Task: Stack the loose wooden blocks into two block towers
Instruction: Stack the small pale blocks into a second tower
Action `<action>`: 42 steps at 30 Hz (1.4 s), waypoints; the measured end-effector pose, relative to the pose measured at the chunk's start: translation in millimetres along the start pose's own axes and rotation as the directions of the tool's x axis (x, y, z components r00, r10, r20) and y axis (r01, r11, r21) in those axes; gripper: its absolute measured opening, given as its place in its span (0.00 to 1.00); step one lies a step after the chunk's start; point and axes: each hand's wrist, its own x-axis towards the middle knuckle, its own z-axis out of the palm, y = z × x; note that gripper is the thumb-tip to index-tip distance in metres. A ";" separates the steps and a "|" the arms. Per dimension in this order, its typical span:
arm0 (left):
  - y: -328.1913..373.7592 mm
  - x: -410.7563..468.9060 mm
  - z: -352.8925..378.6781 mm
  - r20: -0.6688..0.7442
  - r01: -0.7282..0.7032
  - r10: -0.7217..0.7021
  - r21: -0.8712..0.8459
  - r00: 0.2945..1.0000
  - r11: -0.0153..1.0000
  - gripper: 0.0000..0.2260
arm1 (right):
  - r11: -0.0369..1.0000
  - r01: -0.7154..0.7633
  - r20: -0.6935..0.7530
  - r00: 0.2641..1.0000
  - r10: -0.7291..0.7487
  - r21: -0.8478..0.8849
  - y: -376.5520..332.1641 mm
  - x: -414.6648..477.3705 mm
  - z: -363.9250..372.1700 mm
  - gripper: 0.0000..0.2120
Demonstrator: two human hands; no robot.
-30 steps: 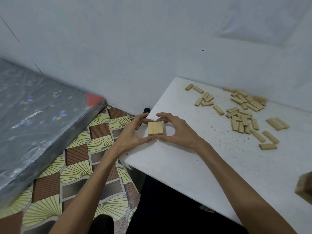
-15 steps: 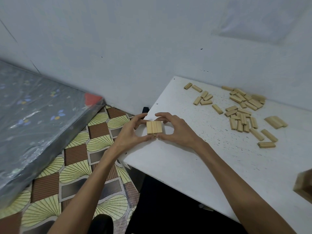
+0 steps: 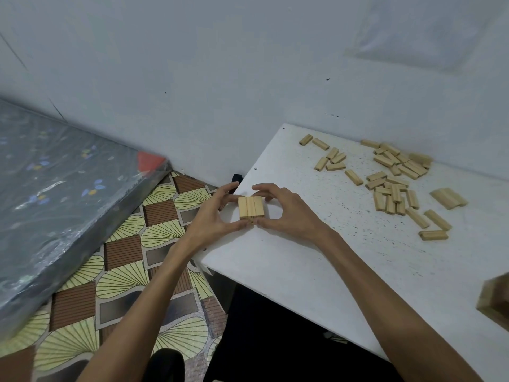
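Here two hands (image 3: 212,219) (image 3: 286,213) frame three blocks (image 3: 251,206).

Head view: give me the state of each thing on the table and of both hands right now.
Three-block layer: side by side, flat on the table, squeezed between both hands.
Left hand: fingers closed on the layer's ends.
Right hand: fingers closed on the layer's ends.
Loose wooden blocks: scattered flat, unstacked.
White table: bare in front of the layer.

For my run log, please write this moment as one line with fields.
stage: squaring first layer | left hand + right hand: pinching three-block row | place: table near corner | loose blocks: scattered far right
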 end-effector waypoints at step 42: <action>130.9 80.3 107.3 0.358 -0.465 0.378 0.195 0.854 0.864 0.15 | 0.851 -0.436 -0.457 0.846 0.276 -0.292 29.2 -134.1 -106.5 0.19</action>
